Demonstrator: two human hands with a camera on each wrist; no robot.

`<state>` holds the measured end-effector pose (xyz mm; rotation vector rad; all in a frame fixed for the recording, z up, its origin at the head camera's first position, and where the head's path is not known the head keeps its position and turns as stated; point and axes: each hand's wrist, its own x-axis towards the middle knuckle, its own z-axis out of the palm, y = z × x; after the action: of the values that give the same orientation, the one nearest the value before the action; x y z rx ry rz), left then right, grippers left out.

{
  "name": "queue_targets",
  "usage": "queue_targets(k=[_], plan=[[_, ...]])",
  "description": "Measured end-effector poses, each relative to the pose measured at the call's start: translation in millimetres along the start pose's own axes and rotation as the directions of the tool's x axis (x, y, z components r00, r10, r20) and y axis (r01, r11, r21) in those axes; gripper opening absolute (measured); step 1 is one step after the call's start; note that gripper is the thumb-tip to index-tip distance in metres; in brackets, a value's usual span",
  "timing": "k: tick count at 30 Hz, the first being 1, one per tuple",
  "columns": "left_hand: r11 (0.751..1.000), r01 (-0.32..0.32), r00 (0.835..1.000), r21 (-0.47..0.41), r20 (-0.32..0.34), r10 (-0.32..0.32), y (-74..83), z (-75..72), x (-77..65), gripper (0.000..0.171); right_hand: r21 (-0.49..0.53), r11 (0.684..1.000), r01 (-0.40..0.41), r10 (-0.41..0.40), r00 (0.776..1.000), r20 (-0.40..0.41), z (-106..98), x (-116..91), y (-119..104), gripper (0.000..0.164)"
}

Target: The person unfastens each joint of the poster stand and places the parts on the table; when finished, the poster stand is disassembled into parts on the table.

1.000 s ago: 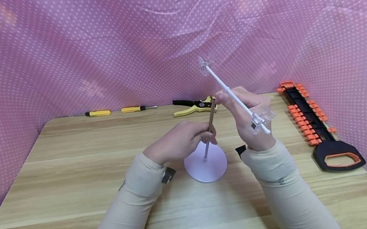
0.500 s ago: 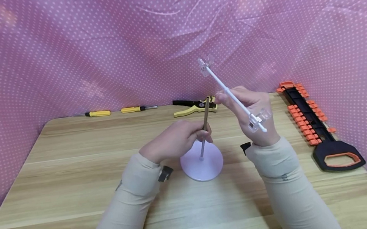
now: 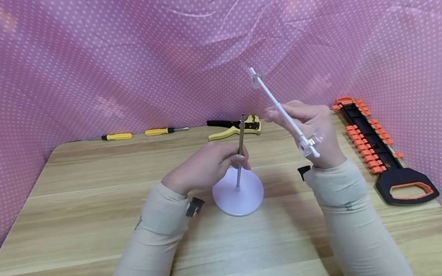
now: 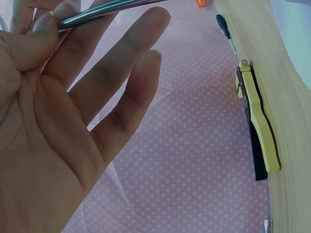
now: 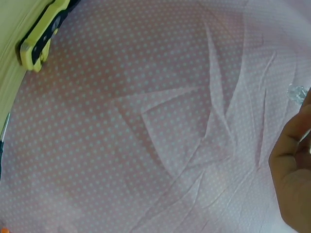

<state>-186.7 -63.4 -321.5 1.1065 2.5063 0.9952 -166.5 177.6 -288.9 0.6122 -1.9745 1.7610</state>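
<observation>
My left hand (image 3: 204, 167) pinches a thin metal rod (image 3: 240, 142) that rises from a round white disc base (image 3: 228, 197), with the base held tilted over the table. In the left wrist view the thumb and index finger meet on the rod (image 4: 112, 9), while the other fingers extend past it. My right hand (image 3: 313, 131) holds a thin white bar (image 3: 289, 118) slantwise, apart from the rod. Clear plastic clips sit near both bar ends, the lower clip (image 3: 308, 143) by my wrist. The right wrist view catches only part of this hand (image 5: 294, 179).
Yellow-and-black wire strippers (image 3: 224, 133) lie at the table's back edge. Two yellow-handled screwdrivers, one left (image 3: 119, 136) and one right (image 3: 158, 132), are beside them. A black rack (image 3: 406, 184) with orange clips lies along the right edge. Pink dotted cloth (image 3: 152, 49) surrounds the wooden table (image 3: 69, 221).
My left hand has shifted left with the rod and disc, the rod's tip moving away from the right hand. My right hand has drifted right with the white bar, widening the gap.
</observation>
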Motion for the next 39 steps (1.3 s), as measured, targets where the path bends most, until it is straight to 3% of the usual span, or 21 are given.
queue_targets(k=[5, 13, 19, 28, 33, 39], plan=[[1.000, -0.009, 1.000, 0.021, 0.001, 0.009, 0.0, 0.3, 1.2, 0.022, -0.046, 0.997, -0.069, 0.071, 0.997, 0.033, -6.7, 0.7, 2.6, 0.017], [1.000, -0.004, 1.000, 0.028, 0.002, 0.004, 0.4, 0.7, 1.3, 0.022, -0.211, 0.975, -0.074, 0.102, 0.987, 0.125, -12.7, 1.9, 6.8, 0.013], [0.999, -0.023, 1.000, 0.031, 0.000, 0.023, 0.2, -0.1, 1.2, 0.023, -0.467, 0.882, -0.067, 0.203, 0.947, 0.248, -15.8, 1.8, 11.3, 0.016], [0.998, -0.038, 0.999, 0.050, -0.001, 0.038, 1.1, -0.4, 0.7, 0.021, -0.649, 0.760, -0.038, 0.323, 0.888, 0.326, -19.9, 3.4, 25.3, 0.018], [0.998, -0.034, 0.999, 0.056, -0.005, 0.034, 0.5, -0.4, 1.0, 0.021, -0.691, 0.723, 0.002, 0.351, 0.861, 0.369, -19.9, 3.9, 32.8, 0.018], [0.996, -0.037, 0.999, 0.076, -0.005, 0.037, 1.9, -0.7, 1.3, 0.018, -0.707, 0.707, -0.007, 0.399, 0.830, 0.391, -18.9, 4.4, 40.4, 0.015]])
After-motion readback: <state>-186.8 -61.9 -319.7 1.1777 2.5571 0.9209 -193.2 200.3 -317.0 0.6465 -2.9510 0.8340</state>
